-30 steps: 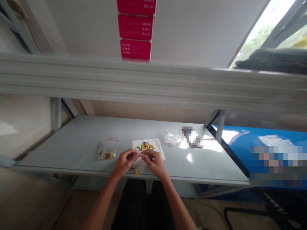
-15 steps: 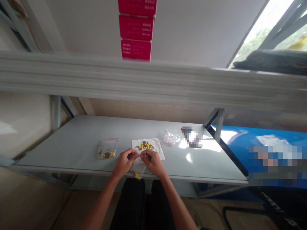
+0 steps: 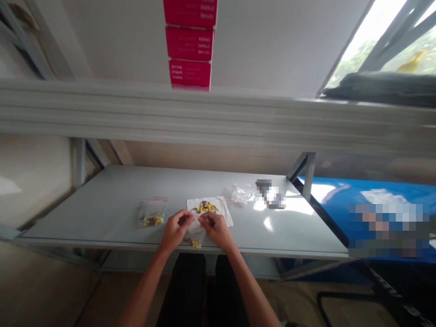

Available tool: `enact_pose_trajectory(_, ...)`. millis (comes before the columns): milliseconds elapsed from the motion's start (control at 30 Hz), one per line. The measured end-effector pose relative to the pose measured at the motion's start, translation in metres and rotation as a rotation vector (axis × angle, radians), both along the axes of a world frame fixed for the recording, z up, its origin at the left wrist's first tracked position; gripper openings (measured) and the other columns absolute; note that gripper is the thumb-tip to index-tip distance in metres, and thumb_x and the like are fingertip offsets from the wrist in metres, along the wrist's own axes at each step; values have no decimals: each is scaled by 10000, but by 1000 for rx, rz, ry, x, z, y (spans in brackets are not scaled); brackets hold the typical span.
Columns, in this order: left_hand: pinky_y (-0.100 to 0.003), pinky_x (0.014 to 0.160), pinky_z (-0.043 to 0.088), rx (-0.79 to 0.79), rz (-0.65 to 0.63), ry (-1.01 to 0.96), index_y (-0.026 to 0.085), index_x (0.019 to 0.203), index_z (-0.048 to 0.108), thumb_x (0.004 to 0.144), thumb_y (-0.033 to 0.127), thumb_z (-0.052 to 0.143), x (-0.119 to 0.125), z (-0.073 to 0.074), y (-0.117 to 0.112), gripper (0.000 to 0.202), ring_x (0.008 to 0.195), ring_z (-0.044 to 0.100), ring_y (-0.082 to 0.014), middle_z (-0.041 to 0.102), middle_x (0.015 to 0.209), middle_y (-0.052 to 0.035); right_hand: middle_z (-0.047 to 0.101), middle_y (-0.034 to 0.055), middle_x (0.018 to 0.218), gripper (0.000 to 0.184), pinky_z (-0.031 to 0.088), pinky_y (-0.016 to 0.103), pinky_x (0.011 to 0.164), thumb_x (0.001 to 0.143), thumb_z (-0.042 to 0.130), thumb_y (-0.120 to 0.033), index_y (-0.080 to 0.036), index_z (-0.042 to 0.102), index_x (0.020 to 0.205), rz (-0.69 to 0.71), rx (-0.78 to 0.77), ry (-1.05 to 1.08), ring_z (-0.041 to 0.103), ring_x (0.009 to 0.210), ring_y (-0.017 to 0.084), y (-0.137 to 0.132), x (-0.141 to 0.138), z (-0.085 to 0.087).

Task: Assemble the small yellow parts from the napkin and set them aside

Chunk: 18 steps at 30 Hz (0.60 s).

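Grey steel shelving around a low work spot, daylight from a window [image 3: 368,41] at upper right, all viewed from just below a shelf edge [image 3: 204,120]. Left-hand grip [image 3: 175,230] and right-hand grip [image 3: 216,229] both closed, fingertips drawn together and apparently pinched on the upper edge of a small clear bag [image 3: 195,234], held upright between them, low at centre frame. Exact hold on the bag's mouth hidden behind the fingers, so no telling whether its closure was pressed shut or only gathered. Bag hanging mouth up, probably so that its contents stayed clear of the pinched edge: a few yellow pieces [image 3: 195,244] settled by their own weight in the bottom corner, just by the near edge of the bench [image 3: 102,200]. Directly behind the hands, a white tissue [image 3: 223,213] spread flat on the bench, a loose heap of yellow and dark brown pieces [image 3: 205,208] on it, the sheet likely laid there to keep them gathered in one spot. Just left of the tissue, a second clear bag [image 3: 152,212] with a red-striped top, lying flat, similar pieces in its lower end. Farther right, a crumpled clear bag [image 3: 242,194] beside a pixelated object [image 3: 271,194]. Past the bench's right end, a blue surface [image 3: 327,193]; at upper centre, a column of crimson labelled boxes [image 3: 190,43]; below the forearms, dark trousers [image 3: 185,286].
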<state>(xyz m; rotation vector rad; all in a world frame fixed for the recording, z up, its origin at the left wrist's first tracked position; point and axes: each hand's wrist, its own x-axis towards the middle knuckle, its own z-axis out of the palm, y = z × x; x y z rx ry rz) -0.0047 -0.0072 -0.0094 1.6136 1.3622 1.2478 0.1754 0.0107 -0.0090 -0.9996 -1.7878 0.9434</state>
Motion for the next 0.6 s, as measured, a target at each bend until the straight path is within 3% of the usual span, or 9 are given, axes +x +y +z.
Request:
enact_pose_trajectory(200, -258, 784, 466, 17, -71, 19, 177, 818, 676, 891, 424, 616, 2, 5, -2, 264, 826, 630, -194, 699, 826, -25, 596, -1, 664, 243, 358, 241, 580, 939, 564, -328, -168, 666, 786, 30, 37, 12, 479, 591, 123, -2, 3, 5)
enact_pose_trajectory(433, -271, 789, 466, 37, 37, -10, 180, 835, 699, 885, 417, 624, -2, 3, -3, 253, 840, 631, -201, 705, 828, -31, 640, 20, 705, 264, 387, 243, 581, 933, 587, -394, -165, 674, 836, -9, -43, 77, 519, 596, 131, 2, 1, -6)
enact_pose_trajectory(600, -288, 841, 476, 27, -58, 24, 186, 848, 709, 862, 423, 656, 0, 2, 0, 243, 878, 654, -212, 728, 875, -37, 571, -8, 618, 302, 342, 238, 558, 930, 594, -366, -167, 633, 707, -30, 26, 41, 466, 565, 114, -1, 4, -3)
